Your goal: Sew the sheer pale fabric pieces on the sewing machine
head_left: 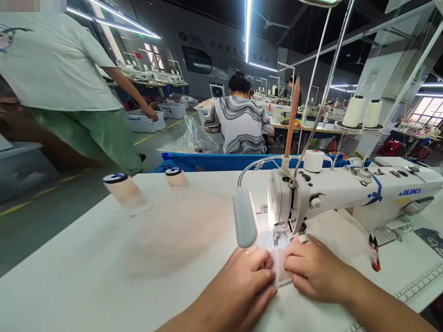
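A: Pressing the cloth (281, 271) flat, lower centre of the frame, just below the foot (277, 236)?
B: Yes. Left hand (244, 281) and right hand (313, 269) both curl down onto its edges, on the bench (104, 276).
A: Advice?
B: Hold it taut and square to the machine (346, 191), I'd say, with both hands clear of the foot.

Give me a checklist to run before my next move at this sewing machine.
1. Grip: left hand and right hand both on white fabric piece: ok.
2. Safety: fingers in front of needle area, not under it: ok.
3. Light: lamp lit over needle area: ok.
4. Threading at needle area: cannot tell, too small.
5. Piece lying flat: cannot tell, hands cover it.
6. Tools: red snips apart from hands: ok.
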Demonstrator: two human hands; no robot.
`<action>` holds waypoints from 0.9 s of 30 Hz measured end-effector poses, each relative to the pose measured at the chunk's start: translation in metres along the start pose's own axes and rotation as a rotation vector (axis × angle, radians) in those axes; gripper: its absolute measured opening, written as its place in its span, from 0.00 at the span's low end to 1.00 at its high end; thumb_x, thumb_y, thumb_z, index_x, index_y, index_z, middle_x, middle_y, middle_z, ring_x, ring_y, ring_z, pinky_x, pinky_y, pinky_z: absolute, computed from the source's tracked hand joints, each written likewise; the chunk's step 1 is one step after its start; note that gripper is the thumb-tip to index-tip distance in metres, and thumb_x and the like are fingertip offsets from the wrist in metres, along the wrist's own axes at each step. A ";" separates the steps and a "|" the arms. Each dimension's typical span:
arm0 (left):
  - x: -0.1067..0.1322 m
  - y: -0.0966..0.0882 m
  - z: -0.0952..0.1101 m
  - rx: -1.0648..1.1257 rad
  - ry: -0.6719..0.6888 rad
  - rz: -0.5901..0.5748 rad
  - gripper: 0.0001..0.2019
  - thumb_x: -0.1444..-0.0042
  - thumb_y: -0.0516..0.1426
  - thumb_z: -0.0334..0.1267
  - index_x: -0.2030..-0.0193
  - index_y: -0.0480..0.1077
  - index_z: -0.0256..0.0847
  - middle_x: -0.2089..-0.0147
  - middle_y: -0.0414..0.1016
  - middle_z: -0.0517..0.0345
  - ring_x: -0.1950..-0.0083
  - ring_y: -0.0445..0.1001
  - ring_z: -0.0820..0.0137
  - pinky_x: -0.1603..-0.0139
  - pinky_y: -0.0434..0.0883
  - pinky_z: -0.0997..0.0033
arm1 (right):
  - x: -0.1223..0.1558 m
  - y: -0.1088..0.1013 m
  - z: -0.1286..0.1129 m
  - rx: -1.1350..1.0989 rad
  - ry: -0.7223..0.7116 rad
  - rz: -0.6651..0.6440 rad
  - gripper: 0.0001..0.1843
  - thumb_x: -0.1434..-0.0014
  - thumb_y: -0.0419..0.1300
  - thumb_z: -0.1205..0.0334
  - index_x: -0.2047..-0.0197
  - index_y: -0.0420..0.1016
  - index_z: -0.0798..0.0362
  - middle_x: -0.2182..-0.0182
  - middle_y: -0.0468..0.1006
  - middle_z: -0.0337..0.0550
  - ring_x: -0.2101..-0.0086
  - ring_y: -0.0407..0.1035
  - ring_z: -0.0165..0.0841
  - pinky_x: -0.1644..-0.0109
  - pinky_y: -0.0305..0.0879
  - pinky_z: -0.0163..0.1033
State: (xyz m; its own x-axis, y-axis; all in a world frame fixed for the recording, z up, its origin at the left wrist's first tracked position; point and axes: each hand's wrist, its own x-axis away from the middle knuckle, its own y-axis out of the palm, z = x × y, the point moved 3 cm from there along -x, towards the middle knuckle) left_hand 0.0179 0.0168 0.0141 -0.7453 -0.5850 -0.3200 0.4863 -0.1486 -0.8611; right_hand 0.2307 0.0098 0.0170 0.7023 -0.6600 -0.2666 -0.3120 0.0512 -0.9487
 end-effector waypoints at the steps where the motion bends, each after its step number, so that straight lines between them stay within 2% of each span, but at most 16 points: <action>1: 0.000 0.001 0.000 0.015 0.017 0.004 0.12 0.30 0.53 0.31 0.59 0.78 0.44 0.52 0.79 0.52 0.53 0.74 0.58 0.51 0.69 0.55 | 0.000 0.000 0.000 -0.008 0.003 -0.006 0.08 0.36 0.59 0.71 0.65 0.69 0.50 0.60 0.79 0.43 0.61 0.67 0.39 0.52 0.65 0.43; 4: 0.001 0.009 0.000 0.037 0.086 0.080 0.12 0.33 0.54 0.29 0.56 0.79 0.46 0.57 0.80 0.56 0.58 0.73 0.58 0.53 0.69 0.55 | 0.000 0.000 0.000 -0.015 0.015 -0.017 0.08 0.37 0.58 0.71 0.66 0.68 0.50 0.60 0.80 0.43 0.61 0.68 0.39 0.52 0.65 0.44; 8: 0.003 0.019 -0.001 -0.028 0.131 0.183 0.12 0.37 0.55 0.28 0.59 0.78 0.47 0.63 0.78 0.57 0.63 0.70 0.59 0.58 0.66 0.55 | 0.001 0.001 0.000 0.002 0.025 -0.013 0.08 0.36 0.59 0.70 0.66 0.68 0.50 0.61 0.80 0.43 0.61 0.68 0.39 0.52 0.64 0.44; 13: 0.001 0.014 0.000 -0.057 0.105 0.119 0.11 0.37 0.56 0.27 0.58 0.78 0.46 0.61 0.80 0.57 0.61 0.71 0.59 0.56 0.67 0.56 | 0.002 0.001 0.002 -0.007 0.027 -0.006 0.07 0.34 0.59 0.71 0.64 0.70 0.49 0.62 0.79 0.43 0.61 0.69 0.39 0.51 0.63 0.45; 18: 0.001 0.019 -0.007 -0.043 0.051 0.170 0.11 0.41 0.58 0.27 0.58 0.77 0.46 0.55 0.81 0.57 0.58 0.72 0.59 0.56 0.68 0.58 | 0.003 0.001 0.002 -0.008 0.024 0.001 0.08 0.33 0.59 0.71 0.63 0.71 0.49 0.62 0.80 0.42 0.60 0.69 0.39 0.49 0.63 0.45; 23: 0.003 0.028 -0.011 -0.082 0.084 0.210 0.09 0.42 0.59 0.26 0.61 0.75 0.46 0.60 0.80 0.59 0.61 0.70 0.60 0.58 0.66 0.58 | 0.004 0.002 0.002 -0.001 0.029 0.008 0.08 0.32 0.59 0.71 0.63 0.72 0.49 0.62 0.80 0.42 0.61 0.69 0.39 0.50 0.64 0.45; 27: 0.003 0.027 -0.010 -0.139 0.098 0.252 0.10 0.40 0.59 0.26 0.59 0.76 0.46 0.58 0.81 0.58 0.61 0.70 0.60 0.58 0.65 0.57 | 0.003 0.004 0.004 0.009 0.038 0.025 0.07 0.31 0.59 0.70 0.60 0.74 0.49 0.61 0.81 0.43 0.61 0.70 0.40 0.51 0.65 0.46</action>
State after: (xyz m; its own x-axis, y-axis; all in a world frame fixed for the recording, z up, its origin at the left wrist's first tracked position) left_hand 0.0245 0.0194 -0.0145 -0.6527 -0.5090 -0.5611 0.5993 0.1062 -0.7935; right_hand 0.2344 0.0106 0.0121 0.6696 -0.6864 -0.2838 -0.3233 0.0746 -0.9434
